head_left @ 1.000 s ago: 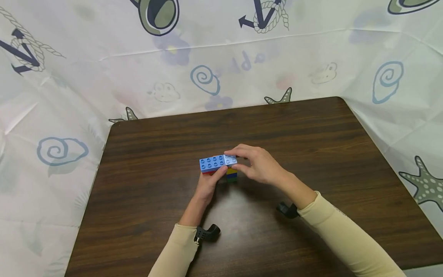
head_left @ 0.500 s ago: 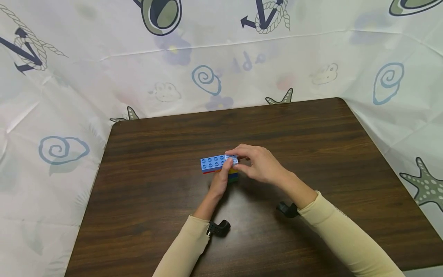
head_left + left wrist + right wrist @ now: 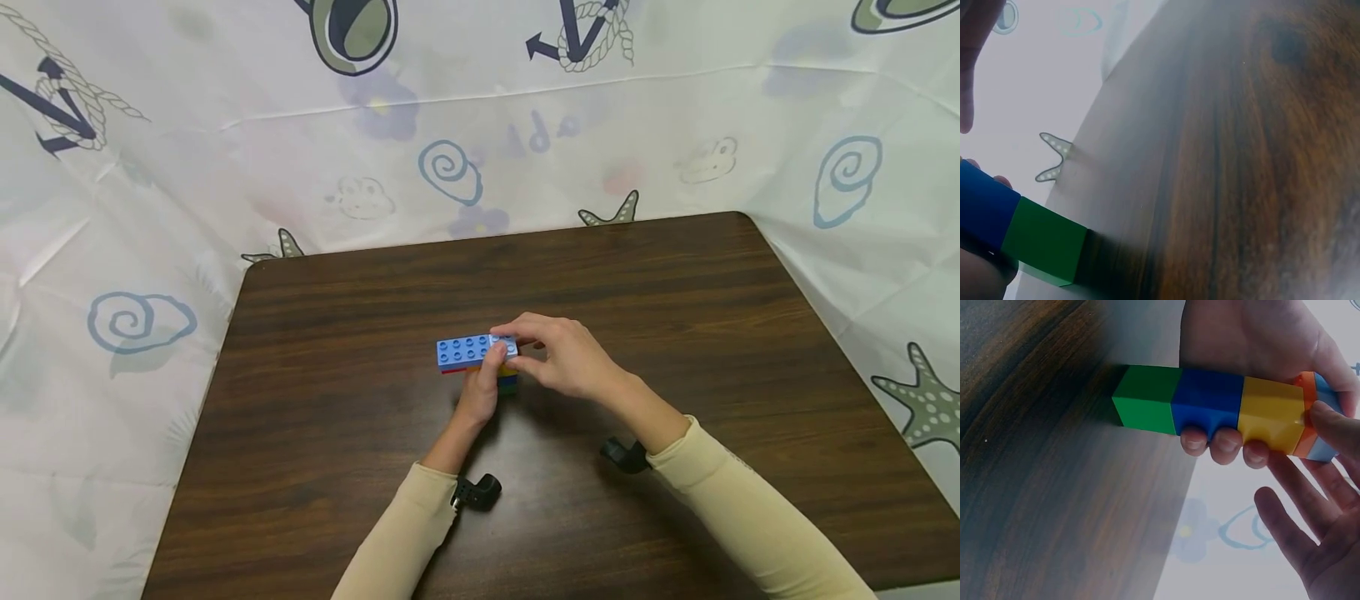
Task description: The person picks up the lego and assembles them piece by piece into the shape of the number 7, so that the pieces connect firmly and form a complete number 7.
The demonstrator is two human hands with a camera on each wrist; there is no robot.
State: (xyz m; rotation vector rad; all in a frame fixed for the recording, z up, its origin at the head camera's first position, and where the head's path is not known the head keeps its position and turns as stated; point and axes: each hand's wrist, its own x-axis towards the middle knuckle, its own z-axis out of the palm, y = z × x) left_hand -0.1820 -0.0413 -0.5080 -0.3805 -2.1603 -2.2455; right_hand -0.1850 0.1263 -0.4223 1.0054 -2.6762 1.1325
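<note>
A column of toy building bricks stands on the table, green (image 3: 1147, 400) at the bottom, then dark blue (image 3: 1207, 400), yellow (image 3: 1272, 412) and a thin orange layer (image 3: 1307, 434). On top, a long light blue brick (image 3: 459, 353) juts left beside a paler blue brick (image 3: 512, 350); a red strip (image 3: 453, 372) shows beneath the long one. My left hand (image 3: 480, 398) grips the column, fingers wrapped around it and thumb over the top. My right hand (image 3: 568, 358) pinches the top layers at the right end, its other fingers (image 3: 1291, 531) extended. The left wrist view catches only the lower green brick (image 3: 1044, 244).
The dark wood-grain table (image 3: 337, 333) spreads around the bricks on all sides. Behind it and at its left and right hangs a white sheet (image 3: 262, 167) printed with anchors, shells and starfish. A black wrist camera (image 3: 480, 492) sits at the left wrist, another black camera (image 3: 624, 456) at the right.
My left hand has moved right, from under the long light blue brick to around the column, and its thumb has come over the top. The right hand keeps its pinch.
</note>
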